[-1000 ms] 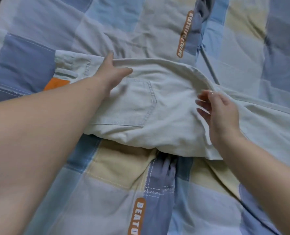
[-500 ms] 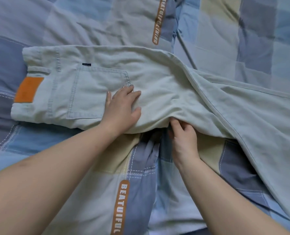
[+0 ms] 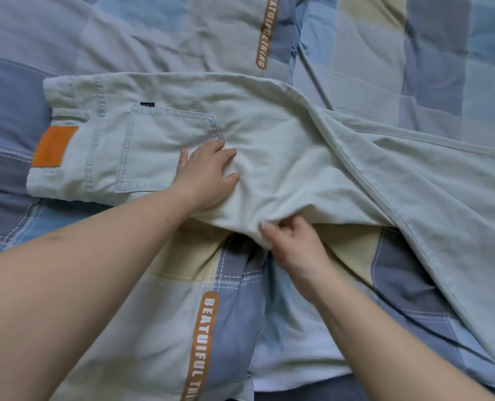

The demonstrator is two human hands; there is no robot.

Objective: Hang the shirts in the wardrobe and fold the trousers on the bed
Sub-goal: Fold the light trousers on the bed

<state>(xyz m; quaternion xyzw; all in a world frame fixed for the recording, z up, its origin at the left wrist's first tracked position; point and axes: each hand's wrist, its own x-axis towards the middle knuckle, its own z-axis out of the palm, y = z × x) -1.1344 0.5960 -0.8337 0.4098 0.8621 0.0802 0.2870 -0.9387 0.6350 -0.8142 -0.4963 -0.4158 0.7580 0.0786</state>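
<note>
The right hand [image 3: 295, 244], whose fingers were tucked under the crotch half a second ago, now pinches that edge of the pale green trousers [image 3: 284, 157]. The left hand [image 3: 207, 176] stays spread flat on the seat beside the back pocket [image 3: 165, 149], trousers lying on the bed [image 3: 66, 41].

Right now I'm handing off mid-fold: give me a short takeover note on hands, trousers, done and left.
Left hand: open, pressing flat on the trousers beside the back pocket.
Right hand: pinching the trousers' near edge at the crotch.
Trousers: spread on the checked bedcover, waistband left with the orange patch, legs running off right.
Done: laid out, seat nearly flat.
Left: smooth the crotch, fold the legs. No shirts or wardrobe in view.
</note>
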